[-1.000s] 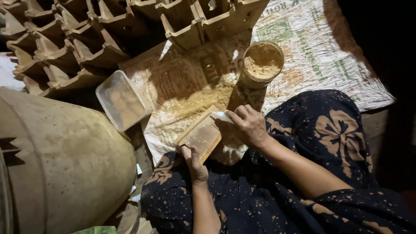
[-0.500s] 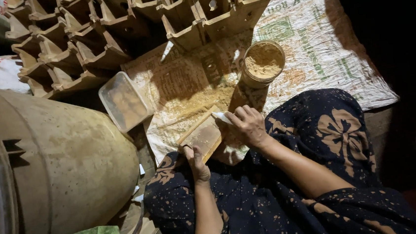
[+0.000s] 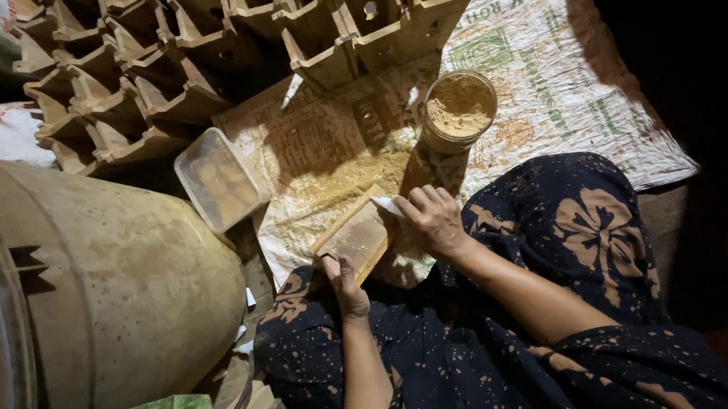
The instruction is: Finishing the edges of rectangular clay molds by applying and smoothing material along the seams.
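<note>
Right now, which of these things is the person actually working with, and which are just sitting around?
In use: left hand steadying the small flat wooden tray; right hand holding a small white tool at its edge.

Lying about: jar of tan powder, clear plastic box, stacked wooden moulds, big drum, printed sack.

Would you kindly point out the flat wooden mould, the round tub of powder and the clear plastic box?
wooden mould [image 3: 356, 238], head view, middle of its flat face.
tub of powder [image 3: 458, 106], head view, on the powder surface inside.
plastic box [image 3: 219, 179], head view, centre of its clear lid.
</note>
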